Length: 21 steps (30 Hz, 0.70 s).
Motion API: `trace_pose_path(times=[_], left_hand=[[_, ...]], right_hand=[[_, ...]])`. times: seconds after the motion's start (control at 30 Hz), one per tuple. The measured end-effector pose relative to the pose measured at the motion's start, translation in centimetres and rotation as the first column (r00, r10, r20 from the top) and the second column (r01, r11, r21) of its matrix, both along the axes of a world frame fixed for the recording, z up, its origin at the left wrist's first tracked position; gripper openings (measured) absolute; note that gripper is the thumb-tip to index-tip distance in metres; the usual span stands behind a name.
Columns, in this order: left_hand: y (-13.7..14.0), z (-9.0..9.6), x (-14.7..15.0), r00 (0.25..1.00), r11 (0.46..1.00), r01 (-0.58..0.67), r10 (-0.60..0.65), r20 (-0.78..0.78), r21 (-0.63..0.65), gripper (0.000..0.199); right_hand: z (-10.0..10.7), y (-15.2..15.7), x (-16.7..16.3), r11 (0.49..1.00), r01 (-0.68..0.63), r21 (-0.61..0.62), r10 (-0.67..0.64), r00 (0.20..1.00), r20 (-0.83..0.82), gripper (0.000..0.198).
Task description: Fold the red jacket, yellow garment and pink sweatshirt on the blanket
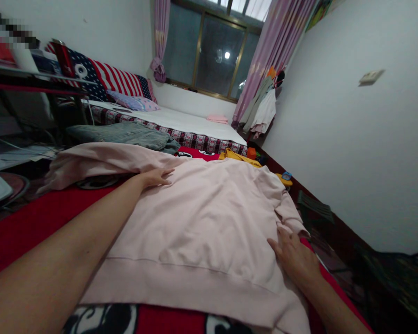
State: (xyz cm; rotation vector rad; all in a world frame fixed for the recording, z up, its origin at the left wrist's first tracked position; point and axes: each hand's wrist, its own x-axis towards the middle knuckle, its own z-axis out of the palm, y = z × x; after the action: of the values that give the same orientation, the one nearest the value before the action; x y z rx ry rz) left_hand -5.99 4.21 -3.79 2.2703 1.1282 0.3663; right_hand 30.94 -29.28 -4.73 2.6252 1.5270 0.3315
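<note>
A pale pink sweatshirt (209,213) lies spread out on a red patterned blanket (174,320), its wide hem toward me. One sleeve stretches out to the left, and the other bends down along the right side. My left hand (157,177) rests on the upper left of the sweatshirt, near that shoulder, with its fingers extended. On the right edge of the body, below the bent sleeve, lies my right hand (295,253), its thumb apart from the fingers and touching the cloth. Small wrinkles run across the middle of the fabric.
Blue-grey denim clothing (125,133) and a yellow garment (242,157) lie beyond the sweatshirt. A bed (191,121) stands under the window. To the left is a desk (38,81); a dark folding stool (315,206) stands by the right wall.
</note>
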Motion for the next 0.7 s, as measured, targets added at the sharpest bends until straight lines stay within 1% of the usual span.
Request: trace_pose_path(times=[0.03, 0.1, 0.17, 0.23, 0.27, 0.3, 0.33, 0.4, 0.43, 0.47, 0.5, 0.53, 0.57, 0.6, 0.63, 0.7], left_hand=[[0.1, -0.1, 0.0, 1.000, 1.000, -0.005, 0.006, -0.029, 0.015, 0.096], [0.4, -0.3, 0.0, 0.997, 0.999, -0.007, 0.010, -0.083, 0.040, 0.095], [0.6, -0.4, 0.0, 0.994, 0.999, -0.001, 0.006, -0.108, 0.054, 0.095], [0.8, -0.5, 0.0, 0.992, 0.998, -0.004, 0.012, -0.124, 0.064, 0.094], [0.8, -0.6, 0.1, 0.990, 0.997, -0.010, 0.020, -0.138, 0.071, 0.094], [0.8, -0.7, 0.3, 0.987, 0.996, -0.016, 0.030, -0.160, 0.088, 0.094], [0.8, -0.9, 0.5, 0.981, 0.994, -0.020, 0.041, -0.188, 0.111, 0.094], [0.5, -1.3, 1.1, 0.969, 0.987, -0.016, 0.055, -0.240, 0.161, 0.096], [0.3, -1.6, 1.5, 0.963, 0.983, -0.015, 0.064, -0.263, 0.185, 0.098], [0.0, -1.8, 1.9, 0.957, 0.978, -0.018, 0.078, -0.281, 0.208, 0.099], [-0.3, -2.1, 2.2, 0.951, 0.972, -0.030, 0.100, -0.294, 0.233, 0.099], [-0.7, -2.3, 2.6, 0.944, 0.964, -0.048, 0.129, -0.304, 0.262, 0.098], [-1.1, -2.5, 2.9, 0.935, 0.952, -0.071, 0.167, -0.312, 0.297, 0.096], [-1.6, -2.7, 3.1, 0.926, 0.938, -0.097, 0.208, -0.316, 0.332, 0.094], [-2.0, -2.8, 3.4, 0.917, 0.924, -0.124, 0.247, -0.314, 0.363, 0.091], [-3.0, -3.0, 3.7, 0.902, 0.897, -0.170, 0.308, -0.302, 0.408, 0.084]], right_hand=[[-0.1, -0.2, 0.3, 1.000, -0.009, 0.014, 0.010, 0.998, -0.059, 0.048], [-0.1, -0.5, 1.1, 0.995, -0.070, 0.076, 0.085, 0.974, -0.210, 0.044], [0.3, -0.9, 2.5, 0.972, -0.123, 0.199, 0.184, 0.928, -0.323, 0.040], [0.9, -1.5, 4.3, 0.942, -0.105, 0.317, 0.223, 0.905, -0.362, 0.036], [1.2, -1.9, 5.2, 0.936, -0.081, 0.342, 0.213, 0.904, -0.370, 0.035], [1.3, -2.2, 6.1, 0.941, -0.064, 0.331, 0.194, 0.905, -0.377, 0.033], [1.4, -2.6, 6.7, 0.957, -0.052, 0.286, 0.164, 0.910, -0.381, 0.033], [1.5, -3.0, 7.4, 0.993, -0.032, 0.114, 0.069, 0.937, -0.342, 0.032], [1.8, -3.0, 7.3, 1.000, -0.024, 0.019, 0.029, 0.958, -0.285, 0.031], [2.2, -2.8, 6.8, 0.998, -0.019, -0.054, 0.007, 0.979, -0.202, 0.029], [2.8, -2.3, 6.0, 0.995, -0.027, -0.093, 0.016, 0.994, -0.110, 0.026], [3.5, -1.5, 5.0, 0.994, -0.056, -0.096, 0.054, 0.998, -0.029, 0.023], [4.2, -0.5, 3.6, 0.991, -0.114, -0.070, 0.116, 0.993, 0.032, 0.020], [4.9, 0.8, 2.1, 0.983, -0.182, -0.014, 0.183, 0.981, 0.058, 0.024], [5.4, 2.3, 0.4, 0.965, -0.256, 0.058, 0.253, 0.966, 0.047, 0.031], [5.5, 5.4, -3.3, 0.893, -0.413, 0.179, 0.428, 0.902, -0.053, 0.041]])
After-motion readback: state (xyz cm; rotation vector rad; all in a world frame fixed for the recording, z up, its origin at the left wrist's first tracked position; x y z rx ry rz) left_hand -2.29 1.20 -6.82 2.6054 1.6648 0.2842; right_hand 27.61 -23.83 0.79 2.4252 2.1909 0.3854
